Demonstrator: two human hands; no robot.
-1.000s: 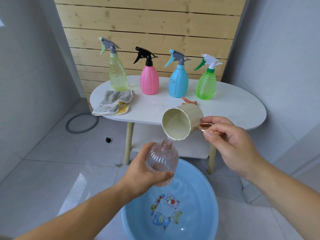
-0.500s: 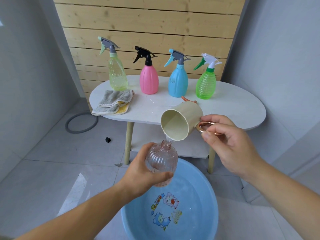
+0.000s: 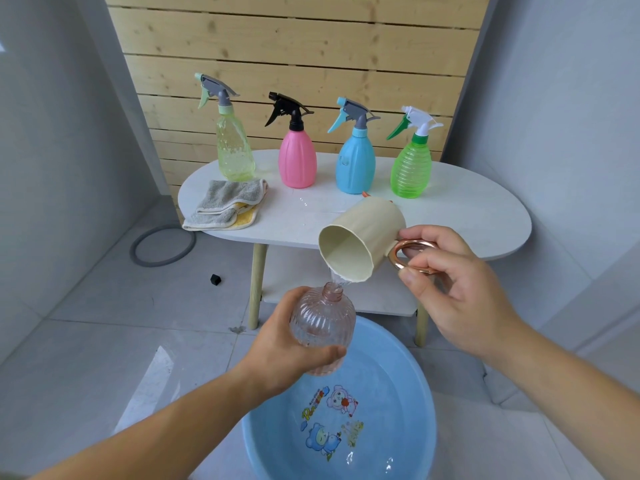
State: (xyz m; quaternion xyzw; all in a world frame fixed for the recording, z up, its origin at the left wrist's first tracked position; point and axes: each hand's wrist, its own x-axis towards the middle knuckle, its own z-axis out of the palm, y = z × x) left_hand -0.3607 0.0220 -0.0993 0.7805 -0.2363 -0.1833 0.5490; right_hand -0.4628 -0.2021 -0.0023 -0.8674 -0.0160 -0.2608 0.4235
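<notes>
Left hand point(image 3: 277, 355) grips ribbed bottle point(image 3: 322, 323); right hand point(image 3: 457, 292) — pinching handle — tips cream cup point(image 3: 363, 244) over its neck.

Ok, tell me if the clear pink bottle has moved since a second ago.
No: the clear pink bottle sits just where it was, right of the table leg, above the blue basin.

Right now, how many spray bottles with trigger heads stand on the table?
4, in a row on the table: yellow bottle leftmost, then pink bottle, blue bottle, green bottle rightmost. None appears hidden.
</notes>
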